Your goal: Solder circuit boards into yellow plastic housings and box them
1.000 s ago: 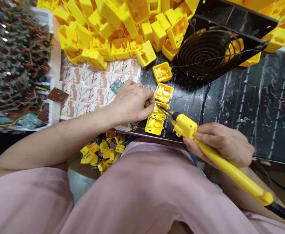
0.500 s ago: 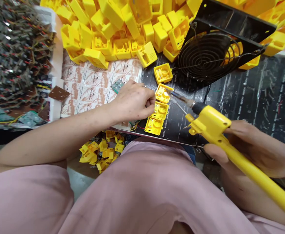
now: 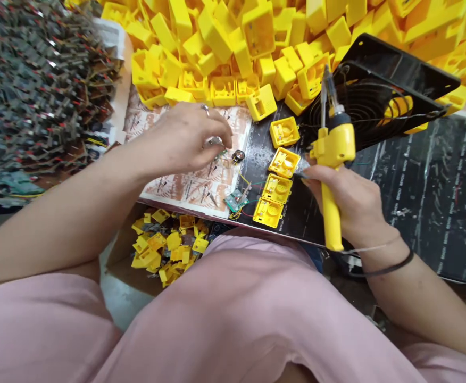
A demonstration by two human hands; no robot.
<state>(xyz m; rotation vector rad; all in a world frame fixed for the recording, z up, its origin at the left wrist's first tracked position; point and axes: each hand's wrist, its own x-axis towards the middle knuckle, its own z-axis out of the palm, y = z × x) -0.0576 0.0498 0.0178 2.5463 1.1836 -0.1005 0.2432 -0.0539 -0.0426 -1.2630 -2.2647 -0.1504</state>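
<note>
My right hand is closed round a yellow soldering iron, held upright with its tip pointing up in front of the black fan. My left hand hovers over the printed paper with its fingertips pinched on a small part I cannot make out, beside a small black round component on thin wires. A small green circuit board with coloured wires lies at the table's near edge. Just to its right, three open yellow plastic housings lie in a row on the black mat.
A big heap of yellow plastic housings fills the back of the table. A black wire-guarded fan leans at the right. A white tray of wired circuit boards is at the left. A box of small yellow parts sits below the table edge.
My right hand swung the soldering iron off the housings and raised it upright. My left hand left the housings and moved left over the paper. The green board with wires now shows.
</note>
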